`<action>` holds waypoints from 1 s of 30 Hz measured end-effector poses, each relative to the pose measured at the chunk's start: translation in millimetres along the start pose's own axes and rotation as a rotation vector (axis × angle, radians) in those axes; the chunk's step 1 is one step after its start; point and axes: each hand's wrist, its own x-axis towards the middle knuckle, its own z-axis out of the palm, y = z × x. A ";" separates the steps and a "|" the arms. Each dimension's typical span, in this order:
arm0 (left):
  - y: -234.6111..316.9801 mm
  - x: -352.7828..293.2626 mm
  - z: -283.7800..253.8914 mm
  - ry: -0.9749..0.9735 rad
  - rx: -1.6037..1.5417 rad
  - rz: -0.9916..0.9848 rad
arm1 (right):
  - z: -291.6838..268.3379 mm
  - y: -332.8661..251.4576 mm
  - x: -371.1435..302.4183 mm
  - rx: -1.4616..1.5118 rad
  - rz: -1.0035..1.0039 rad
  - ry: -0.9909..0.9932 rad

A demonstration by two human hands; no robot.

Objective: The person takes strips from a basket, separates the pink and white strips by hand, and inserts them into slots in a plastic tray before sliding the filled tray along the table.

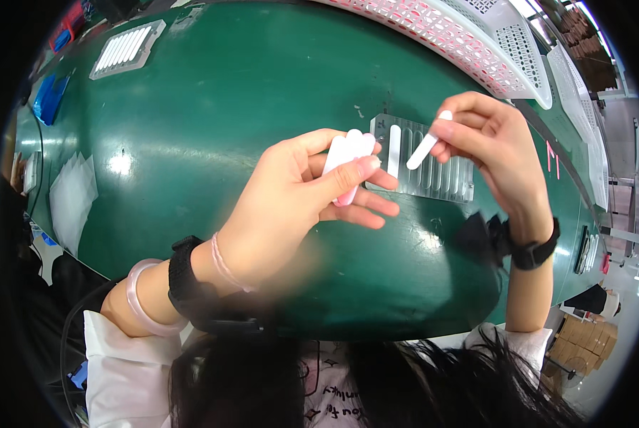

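My left hand is closed round a small bunch of flat white strips with rounded ends, fanned out at the top, with pink showing at the lower end. The thumb presses across their front. Farther right, my right hand pinches a single white strip between thumb and fingers, tilted with its lower end to the left. That strip hangs over a clear grooved tray on the table. One white strip lies in the tray's leftmost groove; part of the tray is hidden by my hands.
A second clear tray with several white strips lies on the green table at the far left. Blue packets and clear plastic sheets lie at the left edge. White perforated baskets line the back right.
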 end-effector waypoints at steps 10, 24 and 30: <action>-9.3 2.7 0.7 -0.037 -0.090 0.117 | 0.6 6.6 19.3 -0.806 -0.166 -0.101; -6.9 1.1 0.1 -0.028 -0.026 0.073 | 1.4 14.7 -13.2 -0.854 -0.459 -0.012; -10.9 1.0 -0.4 -0.050 -0.038 0.121 | 27.5 8.2 -14.2 0.052 -0.104 -0.053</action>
